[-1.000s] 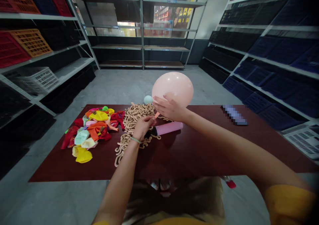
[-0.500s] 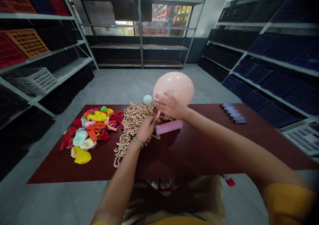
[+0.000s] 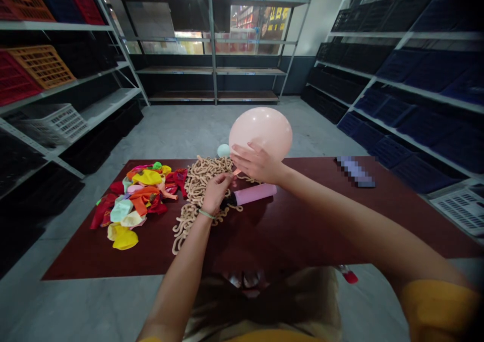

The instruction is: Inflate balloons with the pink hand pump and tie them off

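Observation:
A large inflated pale pink balloon [image 3: 261, 125] is up above the far edge of the table. My right hand [image 3: 257, 163] holds it from the near side, fingers stretched along its lower part and the thumb raised against it. Just below, my left hand [image 3: 218, 188] pinches the balloon's narrow orange-pink neck between thumb and fingertips. Under my hands lies a pink hand pump [image 3: 255, 194] with a black end, partly hidden by my left hand. Beside it spreads a heap of long tan uninflated balloons [image 3: 206, 175]. A small mint-green balloon [image 3: 223, 151] shows behind that heap.
A pile of mixed coloured flat balloons [image 3: 139, 193] lies on the left of the dark red table [image 3: 302, 221]. At the far right is a blurred-out flat object [image 3: 355, 171]. Shelves with crates [image 3: 43, 64] stand on both sides, and a metal rack [image 3: 215, 72] behind.
My left hand has moved slightly left and toward me, still pinching the neck. The balloon and my right hand have shifted a little left, and more of the pump's black end shows.

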### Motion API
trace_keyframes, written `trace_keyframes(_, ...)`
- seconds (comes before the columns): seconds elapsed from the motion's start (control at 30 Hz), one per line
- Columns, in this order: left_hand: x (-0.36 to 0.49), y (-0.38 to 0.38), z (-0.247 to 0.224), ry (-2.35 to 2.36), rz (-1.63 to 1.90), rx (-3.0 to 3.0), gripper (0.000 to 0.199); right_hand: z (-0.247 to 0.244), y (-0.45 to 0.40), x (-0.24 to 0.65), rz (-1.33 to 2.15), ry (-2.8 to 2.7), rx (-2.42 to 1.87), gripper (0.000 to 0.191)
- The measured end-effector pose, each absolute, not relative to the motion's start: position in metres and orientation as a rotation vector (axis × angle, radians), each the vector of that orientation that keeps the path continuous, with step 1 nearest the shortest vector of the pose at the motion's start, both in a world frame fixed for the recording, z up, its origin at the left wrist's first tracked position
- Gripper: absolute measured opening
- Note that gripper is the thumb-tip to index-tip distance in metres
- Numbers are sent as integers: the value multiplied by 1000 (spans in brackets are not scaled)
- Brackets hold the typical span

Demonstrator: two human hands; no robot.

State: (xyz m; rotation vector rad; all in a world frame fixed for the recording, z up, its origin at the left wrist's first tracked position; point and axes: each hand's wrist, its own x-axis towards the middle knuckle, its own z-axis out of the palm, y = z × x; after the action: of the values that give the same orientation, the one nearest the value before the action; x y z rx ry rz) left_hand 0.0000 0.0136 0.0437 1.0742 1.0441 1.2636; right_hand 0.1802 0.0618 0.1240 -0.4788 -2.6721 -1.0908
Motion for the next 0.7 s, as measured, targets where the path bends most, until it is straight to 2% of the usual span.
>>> trace_keyframes(0.1,-2,12,46,1107,1291,1185,22,127,62,178,-1146,-2669,-432,44)
trace_keyframes(0.27,-13,18,40,1339,1335,1390,28,126,63,198,-1123,-2682,-405,60)
trace_keyframes(0.33,-18,23,35,1419,1361,1412,27,118,65,212,-1048,-2684,-485,56)
trace_keyframes(0.43,-22,29,29,1506,1375,1484,29,97,72,229,-812,-2688,-750,37)
trace_keyframes(0.5,-22,30,27,1533,1383,1519,29,82,77,233,-511,-2788,-962,26)
trace_keyframes(0.6,-20,31,25,1567,1378,1513,27,65,86,227,-96,-2893,-1150,24)
trace_keyframes(0.7,-19,31,24,1582,1366,1507,27,57,91,215,43,-2906,-1204,23)
